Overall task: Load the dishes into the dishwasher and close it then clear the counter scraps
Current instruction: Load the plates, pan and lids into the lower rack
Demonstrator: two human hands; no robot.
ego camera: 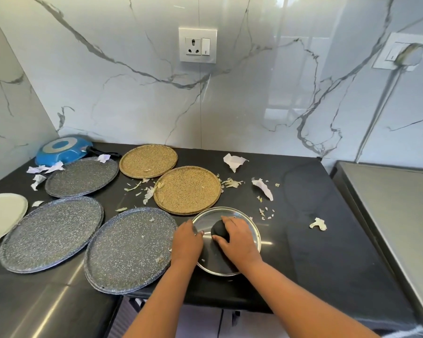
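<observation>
A glass lid [244, 217] with a black knob [218, 231] lies near the front of the black counter [327, 240]. My right hand [239, 239] is closed over the knob. My left hand [187, 240] rests on the lid's left rim, fingers curled. Three grey speckled plates [127, 250] [51, 234] [81, 176] and two tan speckled plates [187, 190] [148, 161] lie flat to the left and behind. A cream plate [3, 215] sits at the far left. An upturned blue pan [61, 148] lies in the back left corner.
Torn paper scraps [233, 161] [263, 187] and vegetable peelings [318, 224] [232, 182] are scattered over the counter. A marble wall with a socket [197, 45] stands behind. A steel surface [388, 198] adjoins on the right. A dark opening shows below the counter's front edge.
</observation>
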